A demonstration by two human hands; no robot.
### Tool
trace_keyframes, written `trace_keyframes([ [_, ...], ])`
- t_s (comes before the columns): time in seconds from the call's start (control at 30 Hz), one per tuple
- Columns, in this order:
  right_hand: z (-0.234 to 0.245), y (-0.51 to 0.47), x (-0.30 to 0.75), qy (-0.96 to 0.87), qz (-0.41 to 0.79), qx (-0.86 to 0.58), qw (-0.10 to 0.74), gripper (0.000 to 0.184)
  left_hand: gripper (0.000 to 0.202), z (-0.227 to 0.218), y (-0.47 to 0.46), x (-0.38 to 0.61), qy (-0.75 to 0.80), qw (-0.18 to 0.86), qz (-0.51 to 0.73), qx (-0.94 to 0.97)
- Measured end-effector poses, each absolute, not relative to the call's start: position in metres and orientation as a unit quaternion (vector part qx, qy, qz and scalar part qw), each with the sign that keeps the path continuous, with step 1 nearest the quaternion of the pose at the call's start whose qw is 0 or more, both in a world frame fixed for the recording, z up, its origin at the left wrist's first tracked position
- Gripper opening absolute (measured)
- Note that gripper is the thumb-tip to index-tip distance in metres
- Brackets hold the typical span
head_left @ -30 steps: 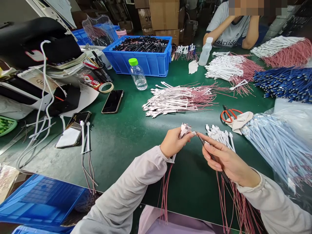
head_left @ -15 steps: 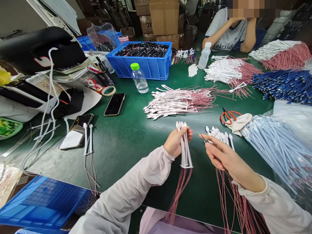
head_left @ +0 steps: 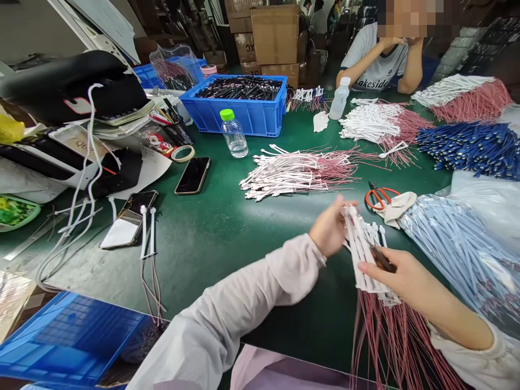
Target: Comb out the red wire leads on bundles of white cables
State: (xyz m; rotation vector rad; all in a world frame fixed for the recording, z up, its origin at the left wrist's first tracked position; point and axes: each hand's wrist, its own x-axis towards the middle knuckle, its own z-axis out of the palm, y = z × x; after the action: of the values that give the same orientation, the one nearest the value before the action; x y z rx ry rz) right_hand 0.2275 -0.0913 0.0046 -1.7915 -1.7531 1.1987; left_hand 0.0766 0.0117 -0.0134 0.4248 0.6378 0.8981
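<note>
While raised above the green workbench [head_left: 195, 271], a white cable bundle [head_left: 359, 254] trails pink wires [head_left: 390, 341]. Left hand [head_left: 331, 227]: fingers spread, gripping the bundle's top end. Right hand [head_left: 406, 281]: pinching dark tweezers [head_left: 382, 259] against the bundle.

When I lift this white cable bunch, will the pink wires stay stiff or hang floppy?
The thin pink wires will probably hang floppy, since they droop loosely downward. The flat white parts seem stiffer, as they stay straight.
</note>
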Motion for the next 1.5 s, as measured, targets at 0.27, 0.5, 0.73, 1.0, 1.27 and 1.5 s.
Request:
trace_keyframes([
  [0.27, -0.015, -0.090, 0.250, -0.724, -0.020, -0.689, 0.037, 0.044, 0.030, -0.041, 0.117, -0.004, 0.529, 0.088, 0.249, 0.807],
  [0.5, -0.024, -0.100, 0.224, -0.783, -0.079, -0.611, -0.081, 0.014, 0.028, -0.038, 0.136, 0.006, 0.485, -0.006, 0.173, 0.857],
  [0.73, -0.015, -0.101, 0.270, -0.735, -0.108, -0.655, -0.137, 0.026, 0.027, -0.009, 0.153, 0.000, 0.507, 0.002, 0.192, 0.841],
  [1.0, 0.019, -0.092, 0.206, -0.654, 0.327, -0.643, 0.228, 0.029, 0.021, 0.064, 0.119, -0.027, 0.486, 0.199, 0.437, 0.730],
  [1.27, 0.016, -0.066, 0.162, -0.557, 0.349, -0.621, 0.427, 0.036, 0.025, 0.020, 0.018, 0.004, 0.380, 0.647, 0.355, 0.558],
  [1.5, -0.012, -0.065, 0.166, -0.567, 0.364, -0.626, 0.392, 0.026, 0.034, -0.024, -0.010, 0.006, 0.360, 0.703, 0.333, 0.515],
])
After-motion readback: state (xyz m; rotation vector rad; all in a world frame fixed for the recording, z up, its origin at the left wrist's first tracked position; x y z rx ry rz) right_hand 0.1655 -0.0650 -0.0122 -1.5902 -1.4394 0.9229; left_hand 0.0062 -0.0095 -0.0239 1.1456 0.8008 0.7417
